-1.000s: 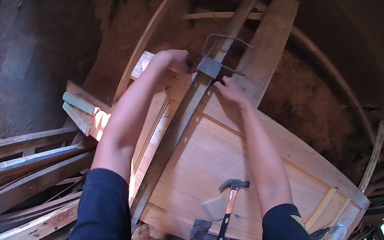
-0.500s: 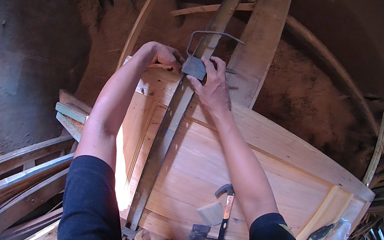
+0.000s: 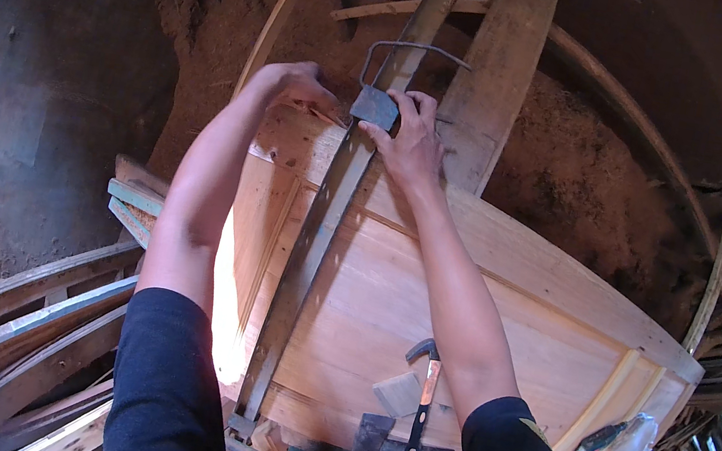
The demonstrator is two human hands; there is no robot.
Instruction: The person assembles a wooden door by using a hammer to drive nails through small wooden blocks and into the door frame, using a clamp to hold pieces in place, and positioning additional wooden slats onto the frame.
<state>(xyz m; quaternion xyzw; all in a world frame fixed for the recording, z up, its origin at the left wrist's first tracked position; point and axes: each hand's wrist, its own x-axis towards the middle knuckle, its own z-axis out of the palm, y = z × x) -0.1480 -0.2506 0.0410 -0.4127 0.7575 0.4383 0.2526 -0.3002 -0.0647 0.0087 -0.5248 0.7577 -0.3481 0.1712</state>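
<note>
A long metal bar clamp (image 3: pixel 312 251) lies across a pale wooden panelled door (image 3: pixel 409 280). At its far end, my right hand (image 3: pixel 416 147) grips the clamp's block-like sliding jaw (image 3: pixel 375 107), thumb on the near edge and fingers over the right side. My left hand (image 3: pixel 293 85) is just left of that jaw, fingers bent together and pointing at the bar's side. Whatever is between those fingertips is too small to make out. A bent metal rod (image 3: pixel 418 47) arches over the bar just beyond the jaw.
A hammer (image 3: pixel 425 396) lies on the door's near part, beside a small wood block (image 3: pixel 398 393) and a dark flat metal piece (image 3: pixel 372 435). A wide plank (image 3: pixel 498 77) stands beyond the door. Timber lengths (image 3: pixel 36 306) are stacked at left; a clear plastic bag (image 3: pixel 632 438) is at right.
My left hand has shifted a little up and left, away from the jaw. My right hand stays on the jaw. The whole view has moved slightly.
</note>
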